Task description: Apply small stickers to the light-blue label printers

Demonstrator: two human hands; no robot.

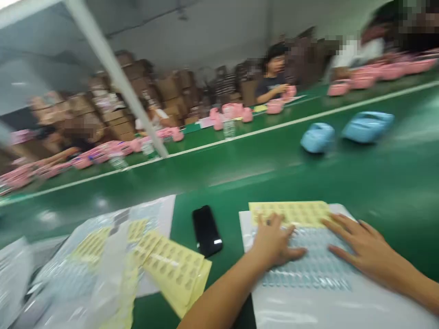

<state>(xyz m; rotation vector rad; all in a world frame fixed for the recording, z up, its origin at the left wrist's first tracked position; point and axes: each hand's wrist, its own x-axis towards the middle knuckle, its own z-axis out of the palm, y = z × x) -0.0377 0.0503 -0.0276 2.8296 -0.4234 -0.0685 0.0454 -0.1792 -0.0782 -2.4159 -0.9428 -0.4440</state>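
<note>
My left hand [274, 240] rests on the left side of a pale blue sheet [308, 265] with rows of small shiny shapes, fingertips at a yellow sheet [291, 212] along its far edge. That yellow sheet carries rows of small marks. Over the right side lies my right hand [363, 244], fingers stretched out and apart, the tips near the yellow sheet's right end. Beneath both sheets is a glossy white sheet or bag [295, 308]. Neither hand grips anything visible. The picture is blurred, so the sheets' fine detail is unclear.
Left of my hands lie a black phone [206, 230], loose yellow sheets [174, 269] and clear plastic bags [85, 283]. Two blue moulded pieces [318, 137] sit on the green surface [240, 169]. Across it, several people work beside pink pieces [363, 77]. A white post [116, 77] stands left.
</note>
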